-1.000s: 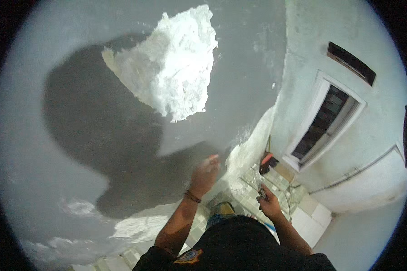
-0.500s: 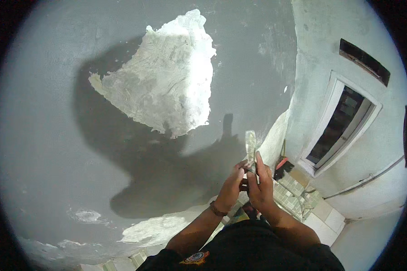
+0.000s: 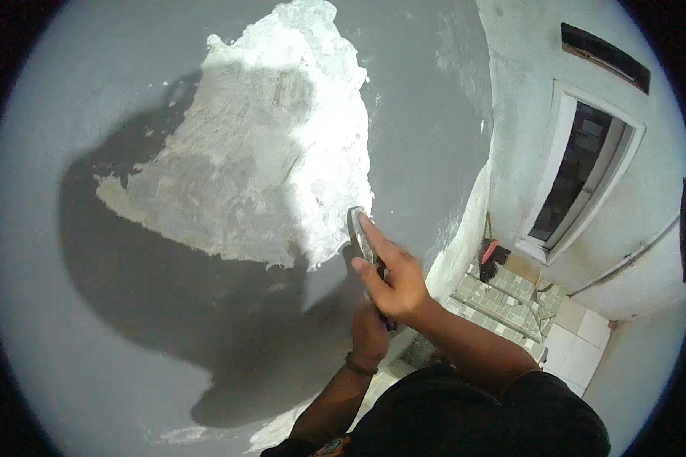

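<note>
A scraper (image 3: 355, 222) with a pale, smeared blade points up the grey wall (image 3: 427, 137), its tip by the lower right edge of a whitish bare patch (image 3: 236, 167). My right hand (image 3: 400, 283) is closed on it, with the forefinger laid along the blade and the thumb on the other side. Just below, my left hand (image 3: 370, 335) is closed about the handle's lower part; its fingers are mostly hidden behind the right hand. A dark band circles my left wrist. Whether the blade tip touches the wall I cannot tell.
Along the wall's foot runs another pale stripped area (image 3: 461, 244). To the right are a broom (image 3: 493, 255) with red and black parts, greenish floor tiles (image 3: 503, 301) and a white-framed opening (image 3: 560, 99) in the side wall. My shadow (image 3: 145, 297) darkens the wall.
Both hands and the scraper have moved left and up to the patch's lower right edge. The blade now tilts left, and the view has come closer to the patch.
</note>
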Demonstrator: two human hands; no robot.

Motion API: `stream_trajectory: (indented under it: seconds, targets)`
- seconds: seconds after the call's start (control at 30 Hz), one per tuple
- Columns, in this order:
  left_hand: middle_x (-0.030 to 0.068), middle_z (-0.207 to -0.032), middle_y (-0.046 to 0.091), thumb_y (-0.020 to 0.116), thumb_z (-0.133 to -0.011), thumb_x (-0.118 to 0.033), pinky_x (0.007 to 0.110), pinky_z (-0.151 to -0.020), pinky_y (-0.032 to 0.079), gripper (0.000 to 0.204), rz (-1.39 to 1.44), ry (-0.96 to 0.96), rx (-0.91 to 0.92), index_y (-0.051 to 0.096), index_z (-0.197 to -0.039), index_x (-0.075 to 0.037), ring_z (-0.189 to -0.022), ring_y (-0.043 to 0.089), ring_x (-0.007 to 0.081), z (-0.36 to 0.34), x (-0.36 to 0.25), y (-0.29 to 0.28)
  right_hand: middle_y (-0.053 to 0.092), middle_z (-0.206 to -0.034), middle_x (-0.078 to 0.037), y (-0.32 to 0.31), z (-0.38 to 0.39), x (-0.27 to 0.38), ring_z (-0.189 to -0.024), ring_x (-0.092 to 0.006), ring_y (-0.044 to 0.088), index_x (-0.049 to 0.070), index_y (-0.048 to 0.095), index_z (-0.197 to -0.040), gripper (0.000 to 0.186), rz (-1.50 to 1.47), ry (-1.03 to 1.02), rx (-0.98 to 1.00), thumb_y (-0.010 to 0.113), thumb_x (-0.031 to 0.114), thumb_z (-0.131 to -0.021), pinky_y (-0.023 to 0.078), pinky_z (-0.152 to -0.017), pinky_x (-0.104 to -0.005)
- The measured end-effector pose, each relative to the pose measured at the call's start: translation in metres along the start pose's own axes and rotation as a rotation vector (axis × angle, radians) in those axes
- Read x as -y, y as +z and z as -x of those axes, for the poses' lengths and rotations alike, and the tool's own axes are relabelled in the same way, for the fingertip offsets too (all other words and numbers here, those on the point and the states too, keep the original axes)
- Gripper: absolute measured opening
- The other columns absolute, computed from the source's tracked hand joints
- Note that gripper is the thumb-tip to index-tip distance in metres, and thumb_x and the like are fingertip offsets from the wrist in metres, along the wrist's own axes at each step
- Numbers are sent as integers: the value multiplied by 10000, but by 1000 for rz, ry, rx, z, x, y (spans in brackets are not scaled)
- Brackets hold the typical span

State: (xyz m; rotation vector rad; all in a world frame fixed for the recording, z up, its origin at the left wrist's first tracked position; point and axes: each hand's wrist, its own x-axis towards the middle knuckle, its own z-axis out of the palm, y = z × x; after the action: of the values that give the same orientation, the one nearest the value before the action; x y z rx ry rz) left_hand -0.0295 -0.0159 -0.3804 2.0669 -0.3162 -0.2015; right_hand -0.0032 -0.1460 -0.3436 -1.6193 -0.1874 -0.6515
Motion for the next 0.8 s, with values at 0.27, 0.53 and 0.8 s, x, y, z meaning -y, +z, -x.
stream_trajectory:
  seconds: [0.27, 0.53, 0.8]
  targets:
    - [179, -935, 672, 560, -937, -247, 417, -652, 489, 272, 75, 377, -141, 616, -1054, -8, -815, 655, 337, -10, 10, 11, 664, -1045, -261, 10, 7, 0, -864, -401, 668, 60, 434, -1468, 564, 35, 95, -31, 613, 181, -947, 516, -777, -438]
    - [197, -1005, 667, 608, -905, -266, 458, -732, 491, 326, -70, 140, -110, 612, -1113, -15, -924, 642, 405, -10, 26, 14, 673, -1039, -267, 15, 0, -12, -888, -368, 678, 60, 426, -1477, 551, -102, 79, -58, 599, 145, -960, 517, -796, -364]
    - [194, -1084, 654, 625, -904, -237, 456, -814, 490, 353, 53, 211, -122, 591, -1154, 11, -1026, 629, 398, -11, 16, 14, 668, -1117, -288, 10, -1, -12, -1066, -281, 668, -9, 410, -1470, 558, -108, 163, 27, 597, 65, -950, 487, -903, -328]
